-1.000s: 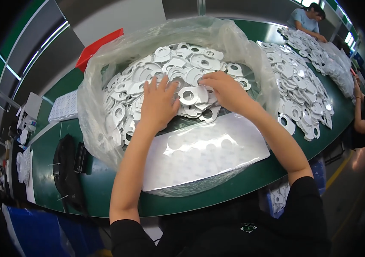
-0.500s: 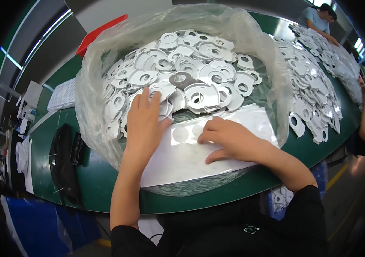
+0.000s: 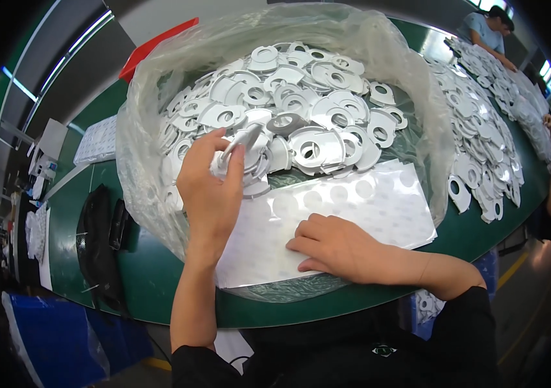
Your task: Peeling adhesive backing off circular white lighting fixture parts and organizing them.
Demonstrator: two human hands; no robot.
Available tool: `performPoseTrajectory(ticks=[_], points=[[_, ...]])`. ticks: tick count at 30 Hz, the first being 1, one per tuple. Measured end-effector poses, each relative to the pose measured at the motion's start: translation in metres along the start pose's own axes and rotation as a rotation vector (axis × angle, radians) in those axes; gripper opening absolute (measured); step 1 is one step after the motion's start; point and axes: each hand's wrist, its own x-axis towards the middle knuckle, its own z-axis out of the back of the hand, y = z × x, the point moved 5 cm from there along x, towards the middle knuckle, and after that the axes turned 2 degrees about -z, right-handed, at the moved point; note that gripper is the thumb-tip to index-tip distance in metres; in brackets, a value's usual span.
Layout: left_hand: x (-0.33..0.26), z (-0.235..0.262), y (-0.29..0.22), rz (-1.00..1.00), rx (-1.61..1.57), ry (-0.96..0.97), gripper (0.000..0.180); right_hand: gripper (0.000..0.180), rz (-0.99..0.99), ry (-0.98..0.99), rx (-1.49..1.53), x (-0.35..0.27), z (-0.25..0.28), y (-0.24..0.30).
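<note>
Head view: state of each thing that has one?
Left hand: pinching a part
White ringed part: held, tilted on edge
Right hand: over sheets, fingers loosely bent, nothing visibly held
Circle-marked sheets: stacked, flat
Clear plastic bag: open, mouth spread
Bagged parts: loosely heaped
Right-side parts: heaped outside bag

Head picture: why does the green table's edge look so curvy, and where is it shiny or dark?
Head view, near edge: the wide fisheye lens bends straight lines, so the table likely curves more here than in real life; head view, middle and right: pale shine on the sheet and the right pile; head view, corners: fading to black.
</note>
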Motion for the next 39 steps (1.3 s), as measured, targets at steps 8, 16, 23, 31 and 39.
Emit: performPoseTrajectory(ticks=[8,16,23,31,39], points=[[-0.036,-0.061,-0.024,0.804,-1.936,0.369,0.034,0.028,-0.076,0.095,0.000,0.004,-0.005,0.001],[-0.061,-0.096,-0.021,1.006,-2.057,0.587,0.046,0.028,-0.053,0.040,-0.011,0.000,-0.008,0.005],[-0.070,-0.107,-0.031,0.972,-1.737,0.659,0.044,0.016,0.118,-0.021,-0.197,-0.010,-0.013,0.016],[-0.066,-0.106,-0.040,0.939,-1.798,0.674,0.037,0.030,0.265,-0.196,-0.414,-0.021,-0.016,0.041],[-0.070,-0.109,-0.033,0.987,-1.809,0.672,0.058,0.026,0.581,-0.368,0.136,-0.024,0.026,0.053]])
